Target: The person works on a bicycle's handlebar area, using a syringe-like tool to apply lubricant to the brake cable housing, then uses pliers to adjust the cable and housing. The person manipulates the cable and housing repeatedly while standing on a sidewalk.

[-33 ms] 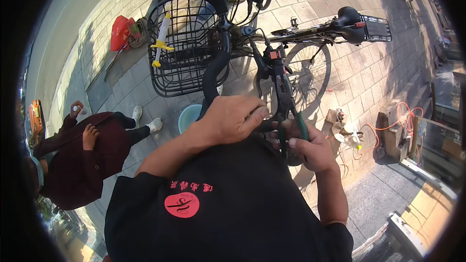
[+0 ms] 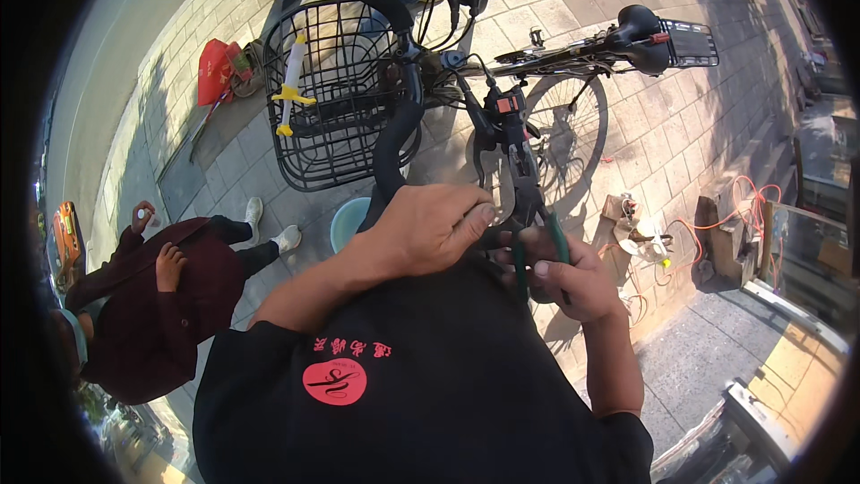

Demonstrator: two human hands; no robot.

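Right hand [image 2: 582, 278]: grasping green-handled pliers [image 2: 559, 240], as in earlier frame; tool's head extends beyond the fingers. Left hand [image 2: 430, 226]: fingers curled, thumb against forefinger, likewise unchanged; contents hidden, cannot tell. Handlebar [image 2: 392, 151] and basket [image 2: 309, 186], beyond left hand, shifted slightly leftward in view.

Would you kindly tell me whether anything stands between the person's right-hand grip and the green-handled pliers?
Nothing visible does: the right-hand grip holds the green-handled pliers directly by their handles. The left hand is to the left of the pliers, not in between.
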